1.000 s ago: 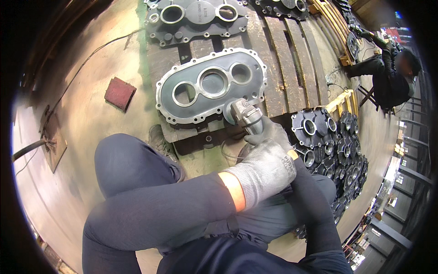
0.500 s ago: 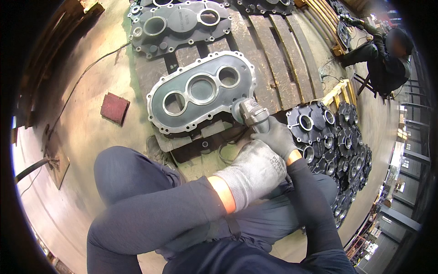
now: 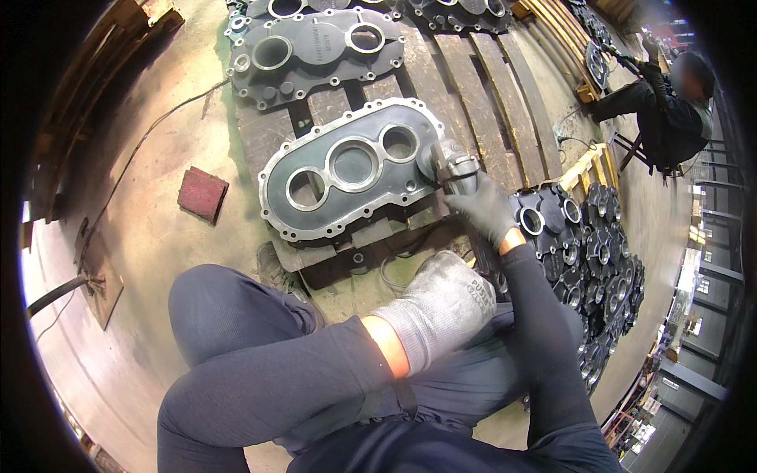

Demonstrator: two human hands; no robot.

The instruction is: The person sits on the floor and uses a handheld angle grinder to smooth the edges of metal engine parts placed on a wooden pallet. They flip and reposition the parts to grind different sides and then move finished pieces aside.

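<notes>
Grinder at right end of cover, right hand gripping

Grinder: one. Its disc overlaps the cover's right rim in this view; whether it touches cannot be told.

Cover being worked: one, lying flat near the close edge of the pallet. Dark face, bright metal rim with small bolt holes. Large round openings: three, in a slanting row from lower left to upper right.

Other covers on the pallet: at least three. One lies just beyond, two large openings showing; two more are cut by the upper edge of view. Stack of dark covers at right: too crowded to count.

Hands: two, both in grey gloves. Right hand closed round the grinder just behind its head, no gap seen between glove and tool. Left hand nearer the body, back of glove up; fingers hidden, so how far open and what it holds cannot be told.

Red block: one, on the floor left of the pallet, well apart from the cover. Co-worker: one, seated at upper right.
</notes>
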